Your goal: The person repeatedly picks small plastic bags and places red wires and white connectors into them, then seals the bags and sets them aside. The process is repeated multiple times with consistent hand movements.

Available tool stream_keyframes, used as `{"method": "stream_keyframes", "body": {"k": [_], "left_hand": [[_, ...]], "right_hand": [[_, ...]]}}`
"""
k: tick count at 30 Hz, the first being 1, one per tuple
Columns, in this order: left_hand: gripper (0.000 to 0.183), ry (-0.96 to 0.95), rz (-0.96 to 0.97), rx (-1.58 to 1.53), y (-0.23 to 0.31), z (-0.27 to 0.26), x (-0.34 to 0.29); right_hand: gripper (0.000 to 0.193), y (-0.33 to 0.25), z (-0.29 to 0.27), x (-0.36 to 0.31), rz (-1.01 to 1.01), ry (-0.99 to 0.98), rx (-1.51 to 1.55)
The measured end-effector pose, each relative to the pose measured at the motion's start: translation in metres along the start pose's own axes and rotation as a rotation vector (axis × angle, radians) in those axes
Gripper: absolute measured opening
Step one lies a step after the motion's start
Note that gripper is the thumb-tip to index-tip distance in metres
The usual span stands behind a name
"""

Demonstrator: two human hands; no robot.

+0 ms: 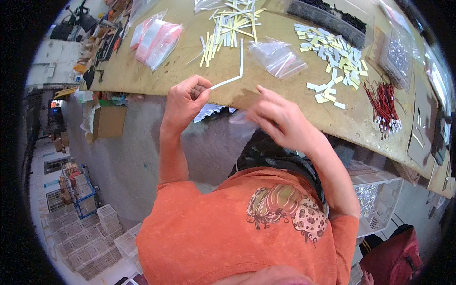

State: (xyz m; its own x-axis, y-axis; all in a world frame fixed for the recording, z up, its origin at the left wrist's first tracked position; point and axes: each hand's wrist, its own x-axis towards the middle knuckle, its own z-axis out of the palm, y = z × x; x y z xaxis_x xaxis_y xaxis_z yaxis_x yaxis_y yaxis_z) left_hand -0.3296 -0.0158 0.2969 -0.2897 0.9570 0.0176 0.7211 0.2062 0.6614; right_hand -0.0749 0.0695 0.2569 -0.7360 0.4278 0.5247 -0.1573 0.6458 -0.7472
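My left hand is closed at the table's near edge, pinching the end of a thin white strip. The strip runs out to the right and meets an upright white length at an angle; I cannot tell whether it is one bent strip or two. To the right, my right hand hovers over the edge, smeared by motion, one finger partly stretched out. A pale, translucent blur shows beside its fingers, too unclear to name. Long white and yellow strips lie in a loose heap beyond my hands.
Clear plastic bags lie mid-table, and red-edged bags at the far left. Short white and yellow pieces are scattered right of centre. Red wires with white connectors sit farther right, near a bin of black parts.
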Motion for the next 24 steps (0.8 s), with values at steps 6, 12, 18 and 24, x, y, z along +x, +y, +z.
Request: {"method": "stream_keyframes", "body": {"k": [6,12,18,24], "left_hand": [[0.008,0.032,-0.028,-0.098,-0.016,-0.006,-0.001],[0.008,0.431,0.04,0.054,-0.041,-0.029,-0.004],[0.015,0.322,0.252,-0.28,0.0,-0.037,-0.027],[0.019,0.122,0.439,-0.143,0.055,-0.014,-0.039]], "right_hand": [[0.011,0.042,0.024,0.062,0.101,-0.11,0.072],[0.012,0.043,0.026,0.061,0.12,-0.121,0.003],[0.014,-0.003,0.011,0.023,0.126,0.025,-0.126],[0.019,-0.044,-0.004,-0.015,0.159,0.019,-0.324]]}}
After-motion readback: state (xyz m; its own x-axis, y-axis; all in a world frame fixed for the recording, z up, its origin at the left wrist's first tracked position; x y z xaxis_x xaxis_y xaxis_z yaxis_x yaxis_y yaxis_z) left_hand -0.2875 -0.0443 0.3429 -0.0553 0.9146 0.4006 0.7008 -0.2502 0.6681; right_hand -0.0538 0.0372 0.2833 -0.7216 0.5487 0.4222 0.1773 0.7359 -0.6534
